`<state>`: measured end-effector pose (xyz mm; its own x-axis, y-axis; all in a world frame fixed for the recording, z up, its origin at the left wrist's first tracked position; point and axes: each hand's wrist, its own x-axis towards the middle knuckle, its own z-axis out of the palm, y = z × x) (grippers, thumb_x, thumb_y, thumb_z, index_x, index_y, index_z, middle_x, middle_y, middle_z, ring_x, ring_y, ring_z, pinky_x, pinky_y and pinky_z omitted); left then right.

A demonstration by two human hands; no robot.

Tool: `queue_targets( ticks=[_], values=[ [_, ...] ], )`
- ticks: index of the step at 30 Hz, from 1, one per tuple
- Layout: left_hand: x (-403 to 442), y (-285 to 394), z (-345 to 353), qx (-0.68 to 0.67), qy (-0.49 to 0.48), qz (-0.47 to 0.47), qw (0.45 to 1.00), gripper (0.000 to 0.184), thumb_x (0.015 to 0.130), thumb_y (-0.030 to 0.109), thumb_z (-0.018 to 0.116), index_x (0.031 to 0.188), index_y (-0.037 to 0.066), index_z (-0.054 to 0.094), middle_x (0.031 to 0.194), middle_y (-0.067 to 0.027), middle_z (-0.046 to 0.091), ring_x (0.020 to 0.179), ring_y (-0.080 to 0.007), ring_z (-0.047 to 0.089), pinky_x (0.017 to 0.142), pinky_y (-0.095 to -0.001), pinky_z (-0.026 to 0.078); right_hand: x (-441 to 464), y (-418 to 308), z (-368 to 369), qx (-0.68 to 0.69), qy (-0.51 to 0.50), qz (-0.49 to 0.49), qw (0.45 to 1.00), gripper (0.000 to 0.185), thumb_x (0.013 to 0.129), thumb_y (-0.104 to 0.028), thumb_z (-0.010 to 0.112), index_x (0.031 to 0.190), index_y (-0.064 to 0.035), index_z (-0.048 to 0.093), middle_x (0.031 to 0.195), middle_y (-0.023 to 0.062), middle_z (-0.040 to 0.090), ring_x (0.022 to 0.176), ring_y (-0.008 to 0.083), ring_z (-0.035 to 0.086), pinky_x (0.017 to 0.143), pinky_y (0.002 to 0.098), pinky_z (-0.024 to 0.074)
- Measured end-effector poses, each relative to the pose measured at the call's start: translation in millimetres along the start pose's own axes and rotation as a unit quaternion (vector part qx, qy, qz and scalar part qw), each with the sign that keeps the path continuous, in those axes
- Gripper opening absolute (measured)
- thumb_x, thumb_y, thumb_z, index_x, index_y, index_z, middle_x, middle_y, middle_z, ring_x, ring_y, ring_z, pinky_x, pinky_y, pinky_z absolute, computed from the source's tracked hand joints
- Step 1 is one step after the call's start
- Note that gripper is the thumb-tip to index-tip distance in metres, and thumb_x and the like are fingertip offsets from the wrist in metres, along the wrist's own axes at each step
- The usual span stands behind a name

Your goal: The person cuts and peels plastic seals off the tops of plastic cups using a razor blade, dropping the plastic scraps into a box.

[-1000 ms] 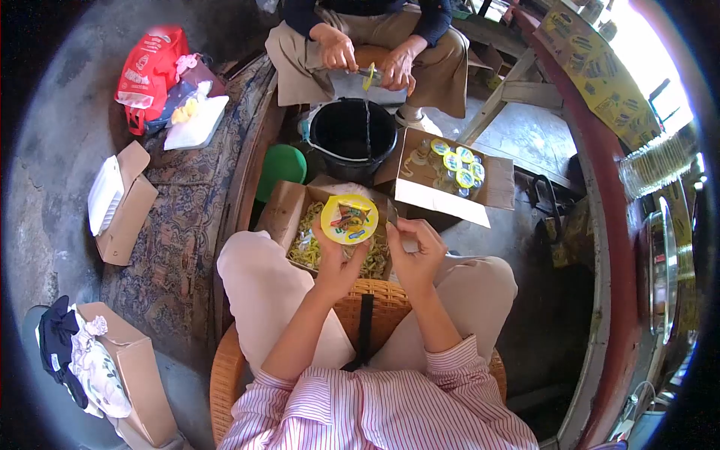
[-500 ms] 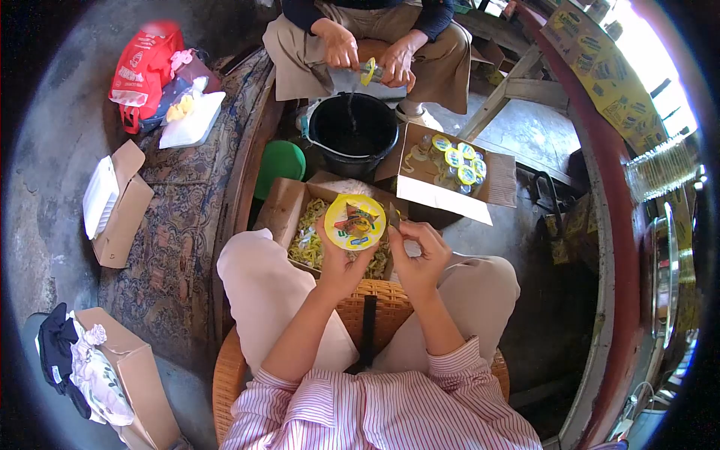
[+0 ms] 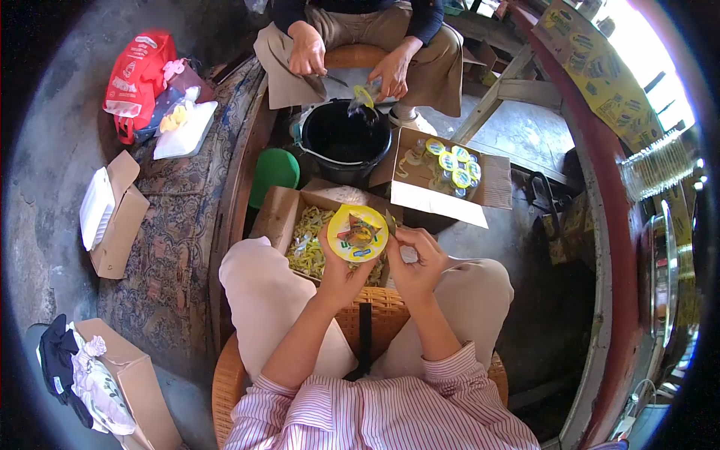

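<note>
My left hand (image 3: 343,276) grips a plastic cup (image 3: 357,233) whose round lid film faces up, yellow-rimmed with a printed picture. At the lid's right edge is a small knife (image 3: 391,222), pinched in my right hand (image 3: 417,261). The cup's body is mostly hidden under the lid and my fingers. Below the cup, an open cardboard box (image 3: 276,216) holds many yellow and whitish strips (image 3: 306,251).
Across from me a person holds a knife (image 3: 337,79) and a clear cup (image 3: 362,105) over a black bucket (image 3: 345,171). A cardboard box (image 3: 442,206) at right holds several yellow-rimmed cups (image 3: 459,161). Left are a green plastic piece (image 3: 274,176) and a red bag (image 3: 142,79).
My cup and both hands sit slightly lower in view. The other person's hands have moved apart, and their cup now tilts lower over the bucket.
</note>
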<state>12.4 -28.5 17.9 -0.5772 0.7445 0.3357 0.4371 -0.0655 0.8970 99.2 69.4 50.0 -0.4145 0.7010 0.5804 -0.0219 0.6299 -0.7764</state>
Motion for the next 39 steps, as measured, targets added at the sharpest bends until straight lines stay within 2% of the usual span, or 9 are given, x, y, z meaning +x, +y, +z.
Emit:
queue_targets(
  ticks=[3,6,9,15,20,24,27,30,39],
  values=[
    [0.2,2.2,2.0,-0.074,0.029,-0.009,0.997,0.063,0.077,0.003,0.061,0.127,-0.001,0.024,0.120,-0.0131,0.034,0.112,-0.0233,0.040,0.097,-0.0353,0.031,1.1,1.3,-0.2,0.001,-0.005,-0.005,1.000,0.012,0.066,0.007,0.066,0.077,0.0038,0.062,0.074,0.0115,0.064,0.063,0.0145,0.060,0.058,0.0224,0.0470],
    [-3.0,-6.2,4.5,-0.179,0.024,-0.047,0.982,0.062,0.077,0.003,0.061,0.126,-0.001,0.025,0.119,-0.0132,0.033,0.112,-0.0233,0.040,0.097,-0.0356,0.030,-1.3,0.5,1.0,0.008,-0.002,0.007,1.000,0.012,0.067,0.007,0.065,0.077,0.0035,0.061,0.072,0.0118,0.063,0.062,0.0159,0.060,0.057,0.0234,0.0468],
    [-1.7,-1.3,2.6,-0.068,0.034,-0.002,0.997,0.060,0.077,0.003,0.060,0.124,-0.001,0.023,0.118,-0.0136,0.036,0.111,-0.0220,0.041,0.096,-0.0345,0.032,-0.9,-1.6,1.5,0.014,0.011,0.008,1.000,0.010,0.067,0.006,0.065,0.076,0.0027,0.061,0.068,0.0120,0.061,0.059,0.0189,0.060,0.054,0.0255,0.0461],
    [-3.8,-4.4,2.3,-0.109,0.002,-0.028,0.994,0.070,0.077,0.001,0.060,0.126,0.002,0.010,0.119,-0.0164,0.037,0.112,-0.0211,0.043,0.094,-0.0334,0.035,-3.0,-1.0,1.9,0.018,0.016,0.007,1.000,0.011,0.068,0.006,0.065,0.077,0.0029,0.061,0.067,0.0120,0.060,0.059,0.0184,0.060,0.054,0.0254,0.0460],
    [-4.4,-8.6,4.1,-0.092,0.016,-0.019,0.995,0.061,0.079,0.002,0.059,0.123,0.001,0.016,0.117,-0.0143,0.040,0.108,-0.0194,0.045,0.090,-0.0314,0.039,-1.5,-4.5,1.4,0.022,0.012,0.024,0.999,0.010,0.068,0.005,0.065,0.077,0.0030,0.061,0.068,0.0122,0.060,0.059,0.0187,0.060,0.054,0.0254,0.0458],
    [-2.5,-5.8,2.3,-0.123,0.001,-0.039,0.992,0.063,0.079,0.002,0.059,0.124,0.002,0.015,0.117,-0.0136,0.040,0.108,-0.0200,0.045,0.092,-0.0328,0.037,-2.9,0.5,0.0,0.011,0.000,0.028,1.000,0.011,0.068,0.009,0.064,0.078,0.0051,0.062,0.074,0.0105,0.063,0.066,0.0122,0.061,0.059,0.0219,0.0490],
    [-4.1,-3.5,0.0,-0.042,-0.025,-0.014,0.999,0.066,0.077,0.002,0.061,0.125,-0.001,0.016,0.119,-0.0167,0.039,0.112,-0.0223,0.043,0.093,-0.0327,0.035,-2.3,5.2,-1.7,-0.001,-0.005,0.020,1.000,0.011,0.069,0.009,0.063,0.080,0.0053,0.062,0.075,0.0106,0.063,0.067,0.0124,0.061,0.060,0.0221,0.0494],
    [-5.9,-6.7,5.2,-0.122,-0.037,-0.037,0.991,0.067,0.078,0.003,0.060,0.127,0.003,0.015,0.120,-0.0131,0.040,0.111,-0.0209,0.044,0.096,-0.0350,0.033,0.7,8.8,-2.2,-0.003,-0.006,0.015,1.000,0.012,0.069,0.009,0.062,0.081,0.0054,0.062,0.075,0.0109,0.063,0.067,0.0125,0.061,0.061,0.0225,0.0497],
    [0.5,-6.8,1.4,-0.174,-0.005,-0.074,0.982,0.062,0.079,0.004,0.059,0.127,0.000,0.019,0.119,-0.0138,0.041,0.111,-0.0201,0.044,0.094,-0.0321,0.035,2.7,9.0,-2.3,0.013,0.022,0.017,1.000,0.010,0.068,0.007,0.064,0.078,0.0041,0.062,0.071,0.0114,0.062,0.063,0.0146,0.060,0.058,0.0240,0.0480]
  ],
)
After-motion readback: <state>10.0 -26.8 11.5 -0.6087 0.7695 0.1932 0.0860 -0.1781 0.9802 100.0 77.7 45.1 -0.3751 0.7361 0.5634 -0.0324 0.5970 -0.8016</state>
